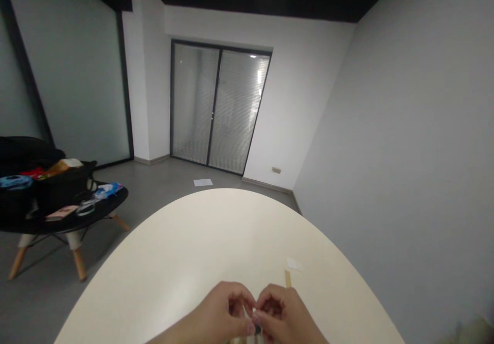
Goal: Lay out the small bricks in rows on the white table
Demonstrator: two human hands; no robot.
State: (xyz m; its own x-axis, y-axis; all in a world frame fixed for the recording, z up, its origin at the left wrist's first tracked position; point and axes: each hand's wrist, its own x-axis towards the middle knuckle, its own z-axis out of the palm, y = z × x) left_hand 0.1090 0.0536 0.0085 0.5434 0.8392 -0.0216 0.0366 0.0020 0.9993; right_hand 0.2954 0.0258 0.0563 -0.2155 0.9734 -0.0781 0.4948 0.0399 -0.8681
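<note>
Head view, 12 o'clock taken as straight ahead, looking down over a round cream tabletop. Left hand and right hand were at 6 o'clock, at the bottom edge of the frame, both curled narrow and facing each other, fingers close together. A small dark object was held between them at the fingertips; the fingers hid most of it, and its shape could not be made out. A pale striped item showed just below the hands, cut off by the frame; whether it was joined to the dark object could not be told. Near the right hand, toward 1 o'clock, a thin wooden stick lay on the tabletop, with a small white paper square just beside its far end. Beyond the tabletop at 12 o'clock, a sheet of paper lay on the grey floor, in front of a double glass door with blinds. A wall socket sat low on the wall right of the door. At 10 o'clock stood a low black table on wooden legs, well apart from the hands, holding a black bag, a clear glass dish, a pink card and a blue roll.
</note>
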